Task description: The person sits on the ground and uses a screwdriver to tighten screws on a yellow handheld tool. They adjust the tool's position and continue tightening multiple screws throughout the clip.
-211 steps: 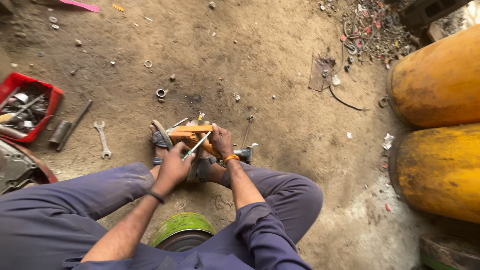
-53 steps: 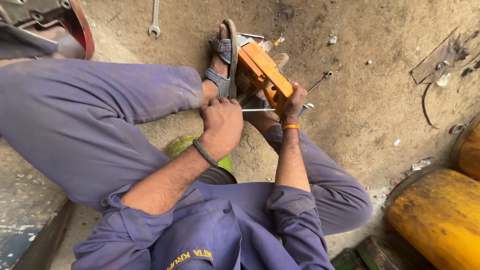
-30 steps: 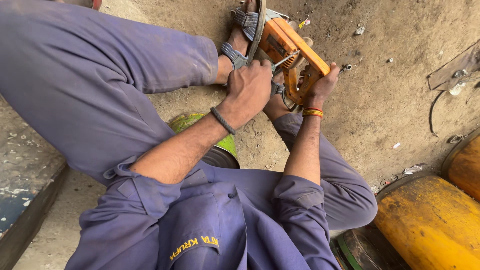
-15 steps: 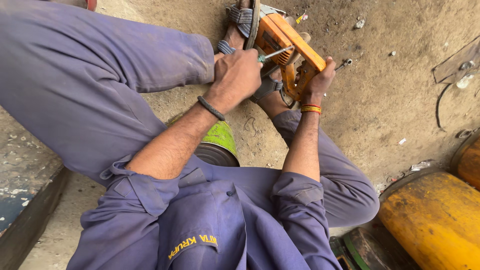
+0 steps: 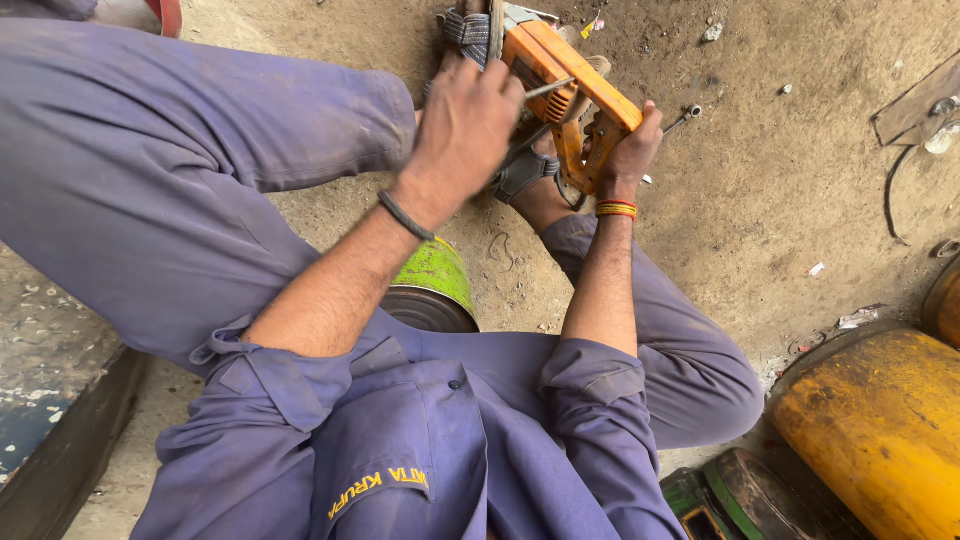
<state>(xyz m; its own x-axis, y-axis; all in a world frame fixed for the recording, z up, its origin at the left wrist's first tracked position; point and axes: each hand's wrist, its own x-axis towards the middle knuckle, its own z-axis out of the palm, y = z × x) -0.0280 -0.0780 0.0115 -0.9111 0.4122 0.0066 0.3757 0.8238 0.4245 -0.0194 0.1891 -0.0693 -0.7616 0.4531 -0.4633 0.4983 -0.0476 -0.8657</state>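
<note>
Orange part point(image 5: 575, 90), underside hidden behind right hand point(image 5: 630, 150)

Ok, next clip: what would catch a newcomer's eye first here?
First the orange tool body at top centre, gripped by the right hand while the left hand holds a thin metal rod against it. Next the yellow drum lying at lower right. A green can sits under the person's legs on the dusty ground.
</note>
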